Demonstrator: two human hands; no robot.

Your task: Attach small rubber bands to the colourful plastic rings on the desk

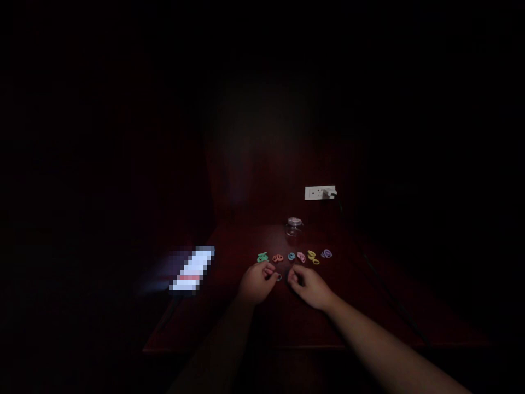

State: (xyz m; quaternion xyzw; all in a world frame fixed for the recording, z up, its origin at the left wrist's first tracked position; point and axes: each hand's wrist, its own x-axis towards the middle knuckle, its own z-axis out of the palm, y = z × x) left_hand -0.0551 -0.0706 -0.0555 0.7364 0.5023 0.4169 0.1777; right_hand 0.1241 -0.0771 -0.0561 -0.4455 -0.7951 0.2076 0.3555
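Small elastic hair ties lie in a row of colour groups across the dark red table: green (262, 257), orange (278, 258), blue (291, 256), pink (301, 256), yellow (311, 255) and purple (327, 254). Just in front of the green and orange groups is my left hand (258, 282), its fingers curled in a pinch. A pale grey hair tie (279, 277) shows at its thumb tip. To the right, my right hand (309, 285) has its fingers bent in towards the thumb; anything between them is too dark to make out.
A clear lidded jar (294, 226) stands behind the row. On the left, a bright, pixelated screen (192, 271) is near the table edge. A white socket strip (320, 192) with a plug is on the back panel; a dark cable (385, 287) runs along the right.
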